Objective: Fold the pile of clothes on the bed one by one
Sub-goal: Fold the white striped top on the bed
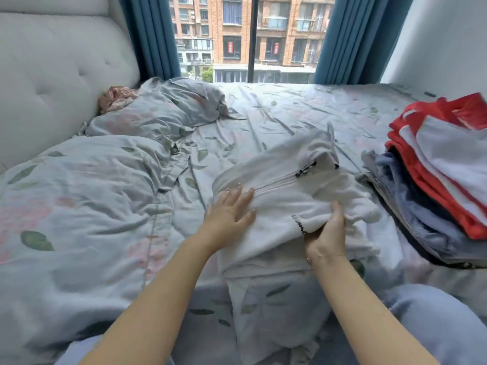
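A white fleece garment (pixel 284 191) with a zip and black stitched trim lies partly folded on the bed (pixel 263 114) in front of me. My left hand (pixel 230 212) lies flat on the garment's left side with straight fingers. My right hand (pixel 326 233) grips a folded edge of the garment near its black trim, thumb on top. A pile of clothes (pixel 434 180) sits at the right, with red and white pieces on top and blue and grey ones beneath.
A floral duvet (pixel 79 206) is bunched on the left, with pillows (pixel 158 111) against the padded headboard (pixel 52 75). A pink cloth (pixel 116 97) lies by the pillows. Beyond the bed are a window and blue curtains (pixel 152 35). My knees frame the bottom edge.
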